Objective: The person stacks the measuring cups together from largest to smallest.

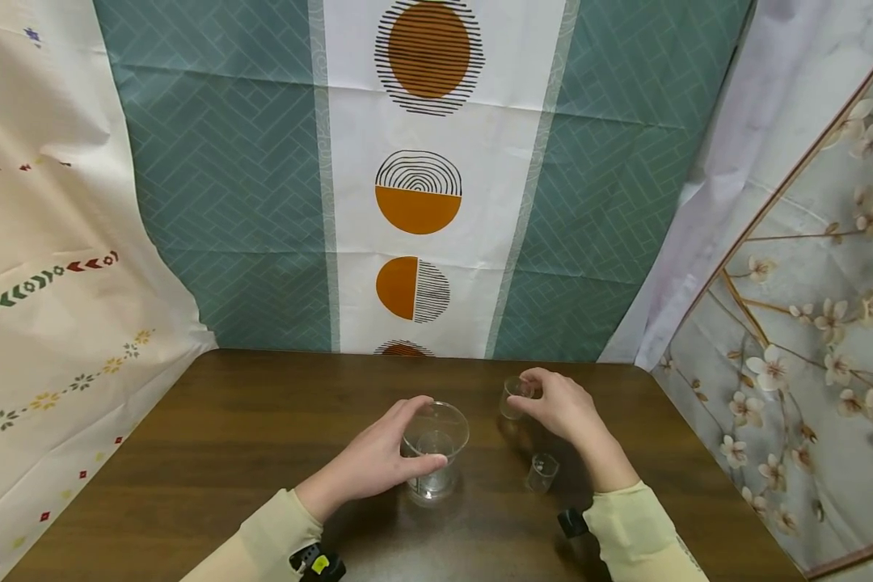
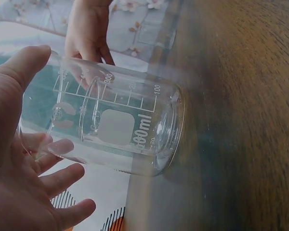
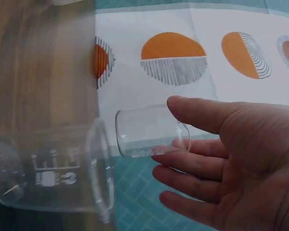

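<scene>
At the far left, a pale yellow-green cloth sleeve [image 1: 276,529] lies towards 7 o'clock, and it leads to the left hand [image 1: 371,461]. That hand grips, from 9 o'clock, the rim of a large clear glass beaker with white printed markings [image 2: 118,125], thumb on one side and forefinger on the other, presumably to steady it upright. The wrist is low, the remaining fingers spread off the glass. Whether the base rests fully on the dark brown wooden table [image 1: 262,420], I can't tell.

And look inside: a smaller clear glass beaker [image 1: 434,444] nests there upright, the wide mouth apparently leaving room for it.

On to 2 o'clock from the big one: a small clear glass cylindrical beaker [image 3: 149,132], held above the table, pinched near its rim, a hold that seems to leave its lower wall free. At 3 o'clock, another small clear glass beaker with white markings [image 1: 543,471] stands on the wood, untouched.

Furthest right, the right hand [image 1: 562,404] does that pinching between thumb and fingers, the lower fingers loosely extended, its forearm slanting towards 5 o'clock.
</scene>
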The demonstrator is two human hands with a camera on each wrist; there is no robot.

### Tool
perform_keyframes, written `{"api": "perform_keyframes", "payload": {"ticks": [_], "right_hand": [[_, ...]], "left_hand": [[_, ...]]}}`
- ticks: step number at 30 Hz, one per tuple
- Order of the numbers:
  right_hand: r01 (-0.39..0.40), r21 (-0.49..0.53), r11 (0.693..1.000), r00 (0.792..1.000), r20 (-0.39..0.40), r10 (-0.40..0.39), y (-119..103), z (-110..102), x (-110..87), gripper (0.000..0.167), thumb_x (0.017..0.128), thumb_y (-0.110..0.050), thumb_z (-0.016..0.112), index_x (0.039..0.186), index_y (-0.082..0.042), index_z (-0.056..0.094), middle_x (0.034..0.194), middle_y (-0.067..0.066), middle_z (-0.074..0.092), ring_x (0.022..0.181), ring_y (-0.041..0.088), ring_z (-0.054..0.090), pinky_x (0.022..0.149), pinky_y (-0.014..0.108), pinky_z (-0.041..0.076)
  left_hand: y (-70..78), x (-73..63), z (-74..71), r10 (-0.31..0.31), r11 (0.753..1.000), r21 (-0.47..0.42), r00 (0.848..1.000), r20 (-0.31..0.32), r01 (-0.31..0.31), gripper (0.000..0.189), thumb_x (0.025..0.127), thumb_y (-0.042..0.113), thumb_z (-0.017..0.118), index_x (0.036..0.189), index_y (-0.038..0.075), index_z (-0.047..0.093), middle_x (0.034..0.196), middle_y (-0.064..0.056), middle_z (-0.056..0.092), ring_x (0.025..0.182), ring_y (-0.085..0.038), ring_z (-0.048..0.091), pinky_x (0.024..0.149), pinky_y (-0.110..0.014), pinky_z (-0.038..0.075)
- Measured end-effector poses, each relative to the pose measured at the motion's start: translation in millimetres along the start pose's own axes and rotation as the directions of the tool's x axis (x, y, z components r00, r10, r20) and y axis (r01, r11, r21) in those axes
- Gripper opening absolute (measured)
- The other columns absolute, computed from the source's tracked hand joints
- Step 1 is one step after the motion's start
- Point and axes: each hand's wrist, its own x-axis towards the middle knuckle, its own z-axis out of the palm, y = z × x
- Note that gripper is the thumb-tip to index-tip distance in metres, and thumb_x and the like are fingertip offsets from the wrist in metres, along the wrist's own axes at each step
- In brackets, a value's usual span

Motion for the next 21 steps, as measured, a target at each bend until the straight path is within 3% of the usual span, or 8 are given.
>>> {"api": "perform_keyframes", "payload": {"ticks": [21], "right_hand": [[0.065,-0.022,0.998,0.998,-0.016,-0.065,-27.9,-21.5,-4.3,0.054,0.099,-0.046,0.081,0.138,-0.009,0.073,0.125,0.004,0.078,0.118,0.033,0.071,0.100,0.062,0.052]], "left_hand": [[-0.3,-0.3,0.5,0.015,1.000,-0.020,1.000,-0.009,-0.015,0.086,0.095,0.062,0.082,0.162,0.024,0.046,0.157,0.001,0.053,0.132,-0.032,0.062,0.106,-0.058,0.052]]}}
